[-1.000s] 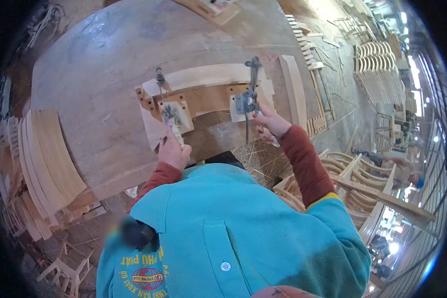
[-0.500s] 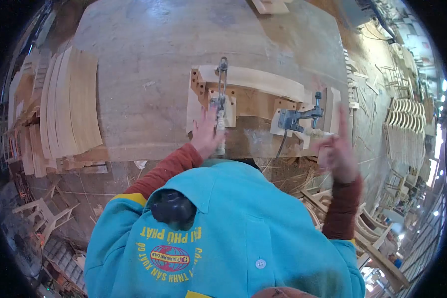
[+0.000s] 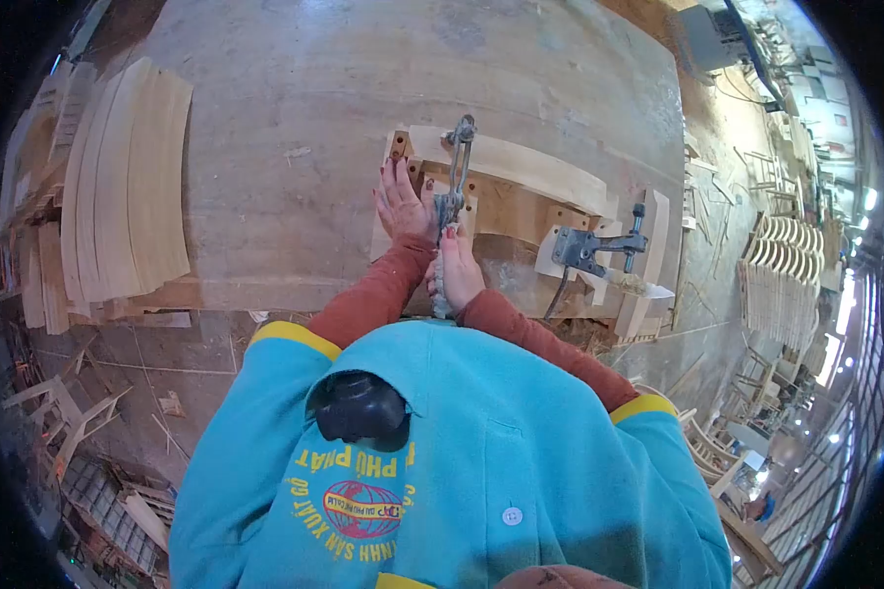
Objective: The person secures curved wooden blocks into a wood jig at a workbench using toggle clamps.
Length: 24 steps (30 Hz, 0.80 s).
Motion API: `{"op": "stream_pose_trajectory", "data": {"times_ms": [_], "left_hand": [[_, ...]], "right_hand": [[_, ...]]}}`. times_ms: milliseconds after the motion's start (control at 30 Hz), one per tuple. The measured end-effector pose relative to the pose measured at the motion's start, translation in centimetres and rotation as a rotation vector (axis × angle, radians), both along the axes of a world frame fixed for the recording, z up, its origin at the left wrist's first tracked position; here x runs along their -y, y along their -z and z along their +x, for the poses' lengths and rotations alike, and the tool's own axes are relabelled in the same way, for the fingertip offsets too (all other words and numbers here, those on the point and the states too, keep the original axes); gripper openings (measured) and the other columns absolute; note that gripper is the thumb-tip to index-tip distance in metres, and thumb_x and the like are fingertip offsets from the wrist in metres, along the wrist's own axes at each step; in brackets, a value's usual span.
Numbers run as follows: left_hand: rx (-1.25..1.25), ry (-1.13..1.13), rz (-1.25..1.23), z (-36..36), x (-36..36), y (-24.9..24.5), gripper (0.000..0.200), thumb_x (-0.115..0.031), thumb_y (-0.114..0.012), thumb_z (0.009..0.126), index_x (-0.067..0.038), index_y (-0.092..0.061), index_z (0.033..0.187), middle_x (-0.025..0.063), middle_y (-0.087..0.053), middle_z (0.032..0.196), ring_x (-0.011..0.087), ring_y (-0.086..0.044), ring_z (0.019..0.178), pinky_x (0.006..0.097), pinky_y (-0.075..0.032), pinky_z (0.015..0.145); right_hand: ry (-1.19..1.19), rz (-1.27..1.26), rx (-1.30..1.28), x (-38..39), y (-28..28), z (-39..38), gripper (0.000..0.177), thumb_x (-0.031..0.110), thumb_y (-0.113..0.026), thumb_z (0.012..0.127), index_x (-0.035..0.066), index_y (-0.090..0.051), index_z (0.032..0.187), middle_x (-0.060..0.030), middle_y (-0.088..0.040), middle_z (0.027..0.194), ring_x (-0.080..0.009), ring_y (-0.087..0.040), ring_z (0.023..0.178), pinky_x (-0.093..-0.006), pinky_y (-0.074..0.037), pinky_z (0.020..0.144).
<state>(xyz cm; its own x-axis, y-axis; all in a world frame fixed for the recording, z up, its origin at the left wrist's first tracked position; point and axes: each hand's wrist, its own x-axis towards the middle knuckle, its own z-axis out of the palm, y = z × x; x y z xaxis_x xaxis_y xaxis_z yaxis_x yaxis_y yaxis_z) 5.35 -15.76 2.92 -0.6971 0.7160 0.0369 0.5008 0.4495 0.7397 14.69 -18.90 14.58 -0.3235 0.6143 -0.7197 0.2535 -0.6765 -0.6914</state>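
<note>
My left hand lies with its fingers stretched out over the left end of a wooden jig, its fingertips touching a brown block with holes. Beside it, my right hand is closed around the wrapped handle of a toggle clamp, whose arm points away from me. A pale curved wooden piece runs along the far side of the jig. To the right, untouched by either hand, sits a second toggle clamp with a taped handle. The left clamp's base is partly hidden by my hands.
Stacked curved boards stand at the table's left side. A pale wooden strip lies near the right edge of the worktable. Several curved wooden parts are stacked beyond it, and wooden frames lie on the floor at left.
My right hand has come left from beside the right clamp and taken hold of the left clamp's handle. My left hand has moved from that handle up to the jig's left block.
</note>
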Motion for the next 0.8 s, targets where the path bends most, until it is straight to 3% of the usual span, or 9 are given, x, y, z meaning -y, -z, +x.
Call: {"op": "stream_pose_trajectory", "data": {"times_ms": [67,133,300,400,500,567,600,700,800], "left_hand": [[0.009,-0.001,-0.043,-0.7,-0.6,-0.4,0.062,-0.037,-0.048,0.088,-0.013,-0.023,0.140,0.0124,-0.022,0.145,0.0269,-0.017,0.136,0.0485,-0.010,0.108],[0.077,0.035,-0.171,-0.3,-0.3,-1.5,0.063,-0.037,-0.048,0.088,-0.013,-0.022,0.140,0.0130,-0.022,0.145,0.0271,-0.018,0.136,0.0487,-0.011,0.108],[-0.013,0.021,0.044,-0.8,-0.5,0.2,0.075,-0.038,-0.056,0.081,-0.013,-0.019,0.141,0.0136,-0.023,0.144,0.0285,-0.018,0.135,0.0503,-0.012,0.107],[-0.071,0.024,0.222,-2.0,-1.6,-2.8,0.087,-0.032,-0.066,0.069,-0.013,-0.020,0.141,0.0138,-0.024,0.143,0.0301,-0.013,0.136,0.0533,-0.012,0.106],[-0.521,0.430,0.250,-5.5,-5.4,-7.6,0.067,-0.026,-0.068,0.071,-0.009,-0.040,0.130,0.0170,-0.046,0.127,0.0334,-0.042,0.118,0.0451,-0.028,0.102],[-0.298,0.957,-0.360,-6.1,-8.1,-12.6,0.043,-0.024,-0.066,0.073,-0.008,-0.056,0.111,0.0162,-0.061,0.103,0.0310,-0.058,0.096,0.0410,-0.043,0.087],[-0.221,0.814,-0.272,-6.3,-10.5,-4.9,0.023,-0.021,-0.063,0.076,-0.006,-0.063,0.093,0.0138,-0.065,0.084,0.0289,-0.062,0.077,0.0387,-0.050,0.073],[-0.020,0.919,-0.217,-6.2,-11.5,-6.4,0.020,-0.014,-0.061,0.073,-0.014,-0.067,0.092,0.0105,-0.066,0.085,0.0283,-0.063,0.083,0.0358,-0.050,0.074],[-0.406,1.040,-0.043,-7.2,-13.4,-9.4,0.049,-0.032,-0.071,0.061,-0.018,-0.059,0.106,0.0078,-0.058,0.107,0.0276,-0.055,0.102,0.0411,-0.043,0.086]], "right_hand": [[0.024,-0.246,-0.011,-0.3,-2.7,-0.1,0.054,0.041,-0.032,0.096,0.027,-0.011,0.143,-0.0052,-0.048,0.063,-0.0139,-0.048,0.046,-0.0251,-0.040,0.041],[0.014,-0.289,-0.104,-0.6,-5.9,0.8,0.056,0.042,-0.033,0.095,0.028,-0.009,0.143,-0.0057,-0.050,0.065,-0.0143,-0.048,0.045,-0.0256,-0.039,0.040],[-0.088,-0.299,-0.269,-1.1,-12.7,2.5,0.066,0.033,-0.044,0.092,0.026,-0.005,0.145,-0.0110,-0.060,0.084,-0.0157,-0.056,0.059,-0.0281,-0.046,0.054],[-0.293,0.093,-0.293,-1.7,-14.8,6.6,0.074,0.023,-0.051,0.089,0.021,-0.004,0.145,-0.0127,-0.061,0.095,-0.0168,-0.061,0.077,-0.0268,-0.048,0.066],[-0.182,0.309,-0.287,-2.3,-14.7,11.0,0.074,0.015,-0.053,0.088,0.014,-0.006,0.145,-0.0136,-0.062,0.101,-0.0176,-0.060,0.092,-0.0271,-0.047,0.075],[-0.119,0.320,-0.197,-2.3,-15.0,12.7,0.070,0.013,-0.051,0.088,0.012,-0.009,0.145,-0.0133,-0.062,0.101,-0.0176,-0.059,0.095,-0.0280,-0.047,0.079],[-0.102,0.323,-0.199,-2.3,-15.2,12.9,0.068,0.012,-0.050,0.089,0.011,-0.011,0.144,-0.0128,-0.062,0.101,-0.0177,-0.059,0.094,-0.0282,-0.047,0.078],[-0.080,0.356,-0.196,-0.7,-14.7,12.4,0.061,0.010,-0.048,0.089,0.008,-0.018,0.143,-0.0119,-0.062,0.100,-0.0180,-0.060,0.089,-0.0286,-0.047,0.078],[-0.170,0.407,-0.195,0.4,-13.9,11.9,0.057,0.010,-0.048,0.090,0.007,-0.022,0.141,-0.0111,-0.062,0.098,-0.0166,-0.061,0.085,-0.0267,-0.048,0.075]]}}
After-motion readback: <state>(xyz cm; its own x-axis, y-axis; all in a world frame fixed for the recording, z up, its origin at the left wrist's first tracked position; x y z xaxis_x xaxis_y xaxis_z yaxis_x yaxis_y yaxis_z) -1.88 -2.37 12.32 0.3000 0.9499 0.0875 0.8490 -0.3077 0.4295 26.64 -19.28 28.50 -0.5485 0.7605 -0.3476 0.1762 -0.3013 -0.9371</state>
